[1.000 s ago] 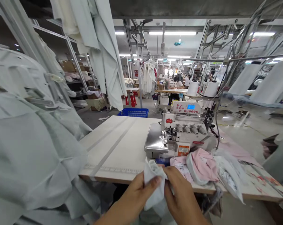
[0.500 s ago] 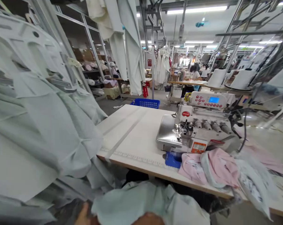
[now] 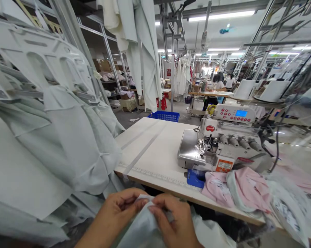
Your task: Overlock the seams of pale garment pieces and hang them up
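Both my hands are low in the view, in front of the table edge, pinching a piece of pale grey-green fabric (image 3: 145,230). My left hand (image 3: 116,215) grips its upper edge from the left with closed fingers. My right hand (image 3: 172,218) pinches the same edge from the right, fingertips meeting those of the left. The fabric hangs down below my hands toward my lap. An overlock sewing machine (image 3: 222,148) stands on the white table (image 3: 150,155), beyond and to the right of my hands.
Pale garments on white hangers (image 3: 42,131) crowd the left side. Pink and printed fabric pieces (image 3: 238,187) lie piled right of the machine. A blue basket (image 3: 165,116) sits behind the table. Large thread cones (image 3: 244,89) stand at the back right; another person works far off.
My hands dropped below the table edge with the cloth, then came back into view pinching its top edge. The view shifted left, so the machine sits further right.
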A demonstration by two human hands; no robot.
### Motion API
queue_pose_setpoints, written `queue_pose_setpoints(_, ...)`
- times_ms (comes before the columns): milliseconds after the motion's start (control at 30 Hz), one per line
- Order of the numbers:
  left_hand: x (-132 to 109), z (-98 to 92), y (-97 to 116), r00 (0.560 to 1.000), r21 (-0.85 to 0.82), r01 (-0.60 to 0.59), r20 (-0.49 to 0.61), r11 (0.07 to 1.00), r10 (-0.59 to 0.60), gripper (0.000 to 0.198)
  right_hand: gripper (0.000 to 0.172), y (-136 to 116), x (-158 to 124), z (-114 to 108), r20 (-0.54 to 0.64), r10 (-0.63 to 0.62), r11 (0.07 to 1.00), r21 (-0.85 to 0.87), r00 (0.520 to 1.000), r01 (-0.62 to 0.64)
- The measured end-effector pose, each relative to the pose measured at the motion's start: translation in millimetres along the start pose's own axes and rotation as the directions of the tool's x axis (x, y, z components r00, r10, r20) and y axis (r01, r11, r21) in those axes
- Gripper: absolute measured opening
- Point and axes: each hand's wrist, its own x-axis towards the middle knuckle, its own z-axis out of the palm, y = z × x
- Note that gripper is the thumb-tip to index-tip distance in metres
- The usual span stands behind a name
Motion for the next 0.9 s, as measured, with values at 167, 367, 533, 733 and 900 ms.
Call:
queue_pose_setpoints(167, 4.2, 8.4, 23.5, 0.991, -0.067, -0.056, 0.12, 0.996, 0.064, 0.025, 0.012, -11.3, 15.8, -14.9, -0.112, 0.077, 0.991, 0.119, 0.991, -0.064)
queue_pose_setpoints(367, 9.3, 15.0, 33.0, 0.984, -0.117, -0.017, 0.174, 0.993, 0.037, 0.025, 0.011, -6.7, 15.3, -20.8, -0.172, 0.12, 0.987, 0.128, 0.978, -0.098)
queue_pose_setpoints(533, 5.9, 17.5, 38.5, 0.974, -0.032, -0.047, 0.219, 0.998, 0.053, 0.031, 0.015, -5.5, 19.9, -25.9, -0.189, 0.131, 0.986, 0.128, 0.973, -0.108)
queue_pose_setpoints(733, 23.5, 19.0, 34.1, 0.98, 0.006, -0.023, 0.2, 1.0, 0.022, 0.034, 0.015, 3.3, 8.4, -30.5, -0.196, 0.243, 0.955, 0.222, 0.95, -0.198)
queue_pose_setpoints(900, 38.4, 20.7, 57.0, 0.963, 0.253, -0.268, 0.105, 0.929, 0.249, 0.029, 0.02, 4.5, -0.6, -47.4, -0.183, 0.102, 0.993, -0.042, 0.978, -0.111)
